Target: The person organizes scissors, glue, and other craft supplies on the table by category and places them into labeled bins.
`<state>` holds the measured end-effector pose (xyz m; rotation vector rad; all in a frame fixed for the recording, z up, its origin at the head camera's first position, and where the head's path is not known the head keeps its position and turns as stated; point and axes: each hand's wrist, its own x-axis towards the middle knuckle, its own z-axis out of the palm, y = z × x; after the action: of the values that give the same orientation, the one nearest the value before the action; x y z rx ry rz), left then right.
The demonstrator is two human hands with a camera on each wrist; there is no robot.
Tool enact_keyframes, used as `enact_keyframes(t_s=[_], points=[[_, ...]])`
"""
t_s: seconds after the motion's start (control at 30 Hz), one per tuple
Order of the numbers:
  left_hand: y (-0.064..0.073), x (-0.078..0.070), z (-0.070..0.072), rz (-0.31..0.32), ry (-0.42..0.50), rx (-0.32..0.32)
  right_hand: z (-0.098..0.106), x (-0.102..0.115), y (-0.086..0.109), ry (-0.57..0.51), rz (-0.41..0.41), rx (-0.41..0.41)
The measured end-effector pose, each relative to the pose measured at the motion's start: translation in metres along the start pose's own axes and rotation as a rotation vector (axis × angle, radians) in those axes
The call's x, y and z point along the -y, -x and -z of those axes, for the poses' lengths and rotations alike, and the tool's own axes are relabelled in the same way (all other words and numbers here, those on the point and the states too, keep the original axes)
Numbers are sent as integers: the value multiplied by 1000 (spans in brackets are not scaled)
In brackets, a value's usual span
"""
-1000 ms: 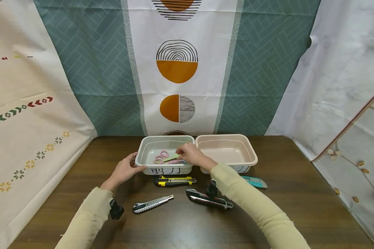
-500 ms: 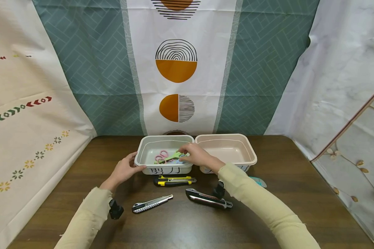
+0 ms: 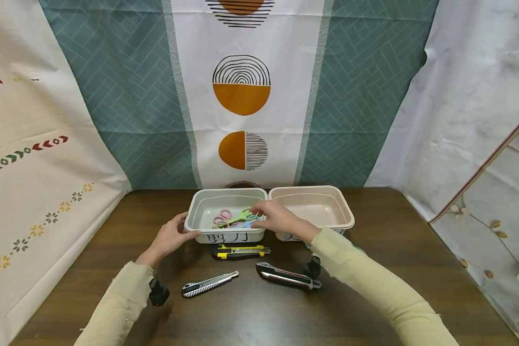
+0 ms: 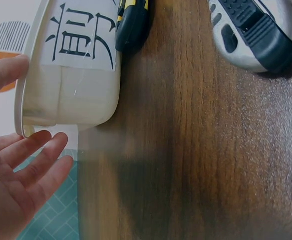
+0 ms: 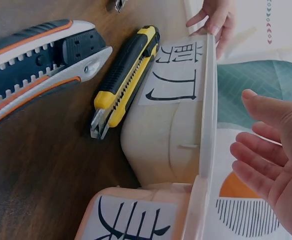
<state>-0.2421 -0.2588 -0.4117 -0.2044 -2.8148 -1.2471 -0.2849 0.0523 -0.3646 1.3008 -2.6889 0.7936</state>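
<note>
My left hand (image 3: 166, 240) holds the left corner of a pale green plastic bin (image 3: 204, 238), thumb on the front rim and fingers against its end. Pink-handled scissors (image 3: 222, 219), green scissors (image 3: 244, 216) and something light blue lie inside. Over this bin's right end hovers my right hand (image 3: 278, 218), its fingers loosely bent. The right wrist view shows nothing between that thumb and those fingers. Just in front of the bin lies a yellow-and-black utility knife (image 3: 239, 252).
A beige bin (image 3: 348, 222) adjoins the green one on the right. Nearer on the table lie a silver-and-black utility knife (image 3: 209, 284) and a larger black-and-silver one (image 3: 285, 276). My right sleeve (image 3: 367, 271) mostly covers a turquoise knife. Patterned cloths hang behind and beside.
My right hand has let go of the green scissors, which now lie in the green bin, and has drawn slightly right. My left hand stays at the bin's corner.
</note>
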Motion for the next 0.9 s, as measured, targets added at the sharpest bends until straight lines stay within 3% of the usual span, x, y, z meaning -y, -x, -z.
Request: enact_keyframes(t_s=[0.3,0.53,0.9], points=[[0,-1,-1,-5,-1,-1,3,8,17,-15,9,38],[0,1,-1,0,-1,-2,6,3,33,-37,62,21],[0,2,-2,-9,16,-2,5,2,61,-17,-10,40]])
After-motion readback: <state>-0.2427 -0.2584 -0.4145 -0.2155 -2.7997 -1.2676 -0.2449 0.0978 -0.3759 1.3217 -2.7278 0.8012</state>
